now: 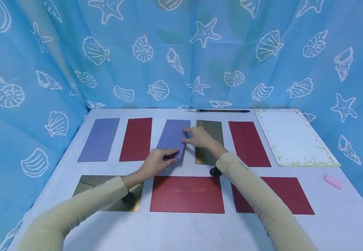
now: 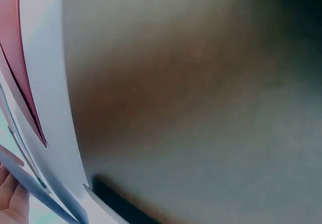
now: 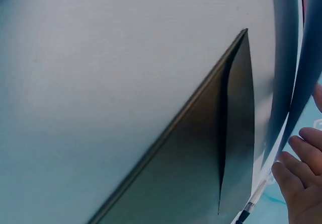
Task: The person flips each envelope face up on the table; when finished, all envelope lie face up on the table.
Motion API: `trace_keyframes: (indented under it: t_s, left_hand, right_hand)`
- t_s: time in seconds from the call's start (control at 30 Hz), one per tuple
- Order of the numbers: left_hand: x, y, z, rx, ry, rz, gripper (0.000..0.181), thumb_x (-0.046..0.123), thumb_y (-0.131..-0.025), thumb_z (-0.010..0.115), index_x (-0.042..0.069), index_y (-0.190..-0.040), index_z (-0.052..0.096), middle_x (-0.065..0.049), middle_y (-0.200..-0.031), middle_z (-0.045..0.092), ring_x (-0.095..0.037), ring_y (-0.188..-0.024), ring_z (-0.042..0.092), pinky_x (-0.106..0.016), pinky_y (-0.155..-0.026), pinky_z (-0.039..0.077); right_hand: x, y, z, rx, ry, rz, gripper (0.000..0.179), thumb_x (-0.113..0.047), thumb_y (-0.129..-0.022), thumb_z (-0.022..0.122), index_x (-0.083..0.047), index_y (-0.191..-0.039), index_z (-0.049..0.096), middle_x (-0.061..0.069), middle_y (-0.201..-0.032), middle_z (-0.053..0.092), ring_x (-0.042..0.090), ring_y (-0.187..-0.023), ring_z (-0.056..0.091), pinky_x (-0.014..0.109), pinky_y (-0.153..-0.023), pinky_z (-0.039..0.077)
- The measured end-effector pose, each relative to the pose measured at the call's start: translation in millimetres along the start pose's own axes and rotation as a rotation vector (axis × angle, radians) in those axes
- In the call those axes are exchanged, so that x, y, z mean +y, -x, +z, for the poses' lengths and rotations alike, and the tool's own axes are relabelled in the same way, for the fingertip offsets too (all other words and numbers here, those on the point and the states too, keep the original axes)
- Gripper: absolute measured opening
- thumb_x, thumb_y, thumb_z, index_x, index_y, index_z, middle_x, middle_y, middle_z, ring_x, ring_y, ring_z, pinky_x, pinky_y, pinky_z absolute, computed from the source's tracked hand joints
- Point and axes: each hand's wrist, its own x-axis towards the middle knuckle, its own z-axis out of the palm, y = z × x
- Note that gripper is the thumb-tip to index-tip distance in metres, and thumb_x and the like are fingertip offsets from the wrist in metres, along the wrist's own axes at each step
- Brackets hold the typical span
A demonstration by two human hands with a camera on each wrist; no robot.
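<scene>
A purple envelope (image 1: 172, 134) is held tilted, its right side raised from the table, in the middle of the back row. My left hand (image 1: 156, 163) pinches its near right corner between thumb and fingers. Its right edge is gripped by my right hand (image 1: 201, 137). In the right wrist view, fingers (image 3: 302, 178) show beside the dark edge of the raised envelope. Just right of it lies a gold envelope (image 1: 209, 136), partly covered by my right hand and wrist. To the left lies a dark red envelope (image 1: 136, 139).
Another purple envelope (image 1: 99, 139) and a red one (image 1: 248, 143) end the back row. In front lie a gold envelope (image 1: 131, 205), a red one (image 1: 187, 195) and a dark red one (image 1: 289, 195). A brush (image 1: 225, 111), floral paper (image 1: 297, 137) and pink eraser (image 1: 333, 182) lie around.
</scene>
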Motion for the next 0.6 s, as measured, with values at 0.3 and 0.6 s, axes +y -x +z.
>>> trace_keyframes:
  t_s: [0.3,0.6]
  left_hand:
    - [0.3,-5.9,4.5,-0.083,-0.075,0.012,0.038,0.014,-0.083,0.078,0.005,-0.119,0.069,-0.01,-0.118,0.066,-0.019,-0.113,0.06,-0.034,-0.09,0.05]
    - [3.4,-6.9,9.1,-0.121,-0.13,-0.004,0.038,0.012,-0.079,0.08,0.003,-0.115,0.07,-0.012,-0.115,0.068,-0.021,-0.11,0.062,-0.036,-0.09,0.05]
  right_hand:
    - [1.1,0.4,3.7,-0.067,0.087,-0.027,0.058,-0.028,-0.091,0.069,-0.002,-0.139,0.05,0.015,-0.139,0.05,0.03,-0.13,0.044,0.043,-0.107,0.034]
    - [1.8,-0.4,7.6,-0.067,0.111,-0.022,0.058,-0.026,-0.09,0.069,-0.002,-0.139,0.05,0.015,-0.138,0.051,0.03,-0.13,0.044,0.052,-0.111,0.023]
